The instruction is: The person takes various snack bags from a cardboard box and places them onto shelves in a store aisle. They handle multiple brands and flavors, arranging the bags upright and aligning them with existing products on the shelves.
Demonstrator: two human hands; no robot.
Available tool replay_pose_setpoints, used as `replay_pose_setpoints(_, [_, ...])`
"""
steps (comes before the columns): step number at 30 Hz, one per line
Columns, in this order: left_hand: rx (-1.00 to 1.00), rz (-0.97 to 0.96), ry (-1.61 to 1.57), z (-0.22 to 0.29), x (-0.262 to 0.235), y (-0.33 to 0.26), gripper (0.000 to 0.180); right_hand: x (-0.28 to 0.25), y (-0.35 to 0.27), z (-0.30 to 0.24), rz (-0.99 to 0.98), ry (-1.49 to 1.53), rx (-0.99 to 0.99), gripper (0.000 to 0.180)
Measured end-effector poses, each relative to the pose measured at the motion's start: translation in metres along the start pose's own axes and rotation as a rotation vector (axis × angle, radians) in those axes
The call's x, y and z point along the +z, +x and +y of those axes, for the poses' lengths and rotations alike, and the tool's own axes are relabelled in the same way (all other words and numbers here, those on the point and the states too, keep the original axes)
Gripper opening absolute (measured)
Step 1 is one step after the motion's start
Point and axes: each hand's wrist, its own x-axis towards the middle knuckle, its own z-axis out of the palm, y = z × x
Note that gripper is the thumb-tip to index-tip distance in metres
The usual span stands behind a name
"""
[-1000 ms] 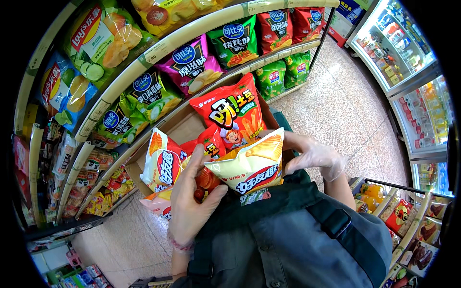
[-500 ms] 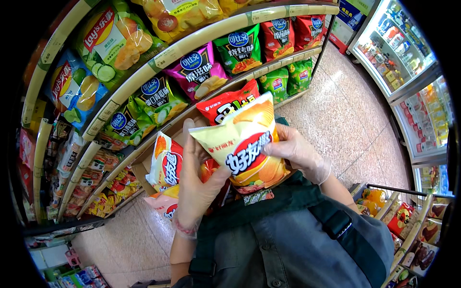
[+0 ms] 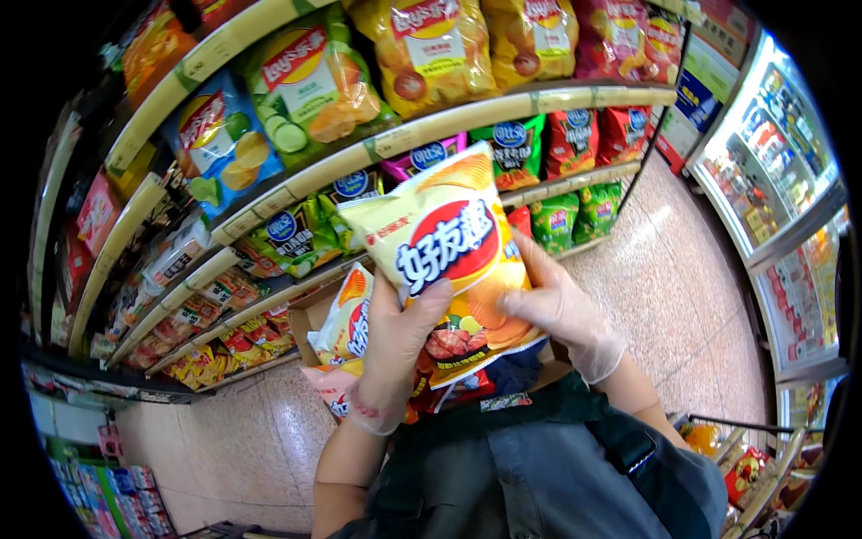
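At frame centre, my left hand [image 3: 400, 332] and right hand [image 3: 570, 314] hold a cream-and-orange potato-chip bag [image 3: 458, 265], fingers [image 3: 528, 307] clamped on its sides.

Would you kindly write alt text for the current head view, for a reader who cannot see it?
A gloved left hand and gloved right hand hold a cream-and-orange chip bag over a cardboard box of snack bags. Stocked shelves rise beyond, with lit coolers at right.
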Motion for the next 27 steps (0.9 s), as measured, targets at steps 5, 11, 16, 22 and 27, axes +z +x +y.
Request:
replay_pose_setpoints(5, [-0.079, 0.021, 0.039, 0.006, 0.001, 0.000, 0.067, 0.005, 0.009, -0.007, 0.116, 0.072, 0.112, 0.066])
replay_pose_setpoints(11, [0.047, -0.143, 0.048, 0.011, 0.001, 0.006, 0.063, 0.008, 0.021, -0.008, 0.084, 0.120, 0.009, 0.060])
replay_pose_setpoints(16, [0.073, -0.304, 0.322, 0.031, -0.003, 0.022, 0.089, 0.022, 0.020, -0.021, 0.164, 0.143, -0.130, 0.057])
replay_pose_setpoints(22, [0.192, -0.289, 0.235, 0.045, -0.019, 0.027, 0.102, 0.015, 0.023, -0.023, 0.101, 0.645, -0.064, 0.050])
replay_pose_setpoints(27, [0.223, -0.126, 0.334, 0.058, -0.033, 0.020, 0.085, -0.019, -0.003, 0.008, 0.306, 0.583, 0.117, 0.054])
